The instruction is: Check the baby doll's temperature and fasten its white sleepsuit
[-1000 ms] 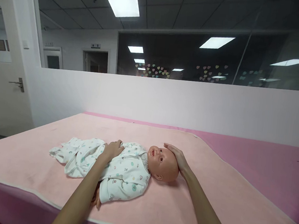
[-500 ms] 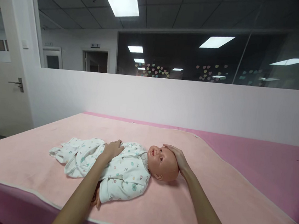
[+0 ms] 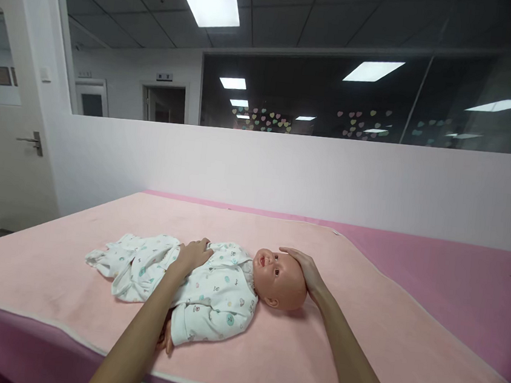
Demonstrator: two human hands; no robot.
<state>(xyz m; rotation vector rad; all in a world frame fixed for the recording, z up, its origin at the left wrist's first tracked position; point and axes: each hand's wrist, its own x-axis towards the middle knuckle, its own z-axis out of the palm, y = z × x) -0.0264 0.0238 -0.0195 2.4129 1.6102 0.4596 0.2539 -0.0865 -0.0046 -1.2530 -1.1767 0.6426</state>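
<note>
A baby doll [image 3: 279,279] lies on its back, head to the right, on a peach-pink pad. It wears a white romper [image 3: 214,303] printed with small coloured figures. My left hand [image 3: 194,255] rests flat across the doll's belly, fingers stretched over the cloth. Against the top of the doll's head lies my right hand [image 3: 305,267], palm on the crown and fingers extended over the forehead. One doll hand [image 3: 167,337] pokes out of the near sleeve, partly behind my left forearm. The romper's legs trail off to the left.
The peach-pink pad [image 3: 360,324] covers most of a table with a pink cover [image 3: 456,279]. Behind it stands a low white wall [image 3: 285,170] with windows above. A door [image 3: 10,129] is at the far left. The table's front edge runs along the bottom.
Both hands stay where they were on the doll. Only the camera view has shifted very slightly.
</note>
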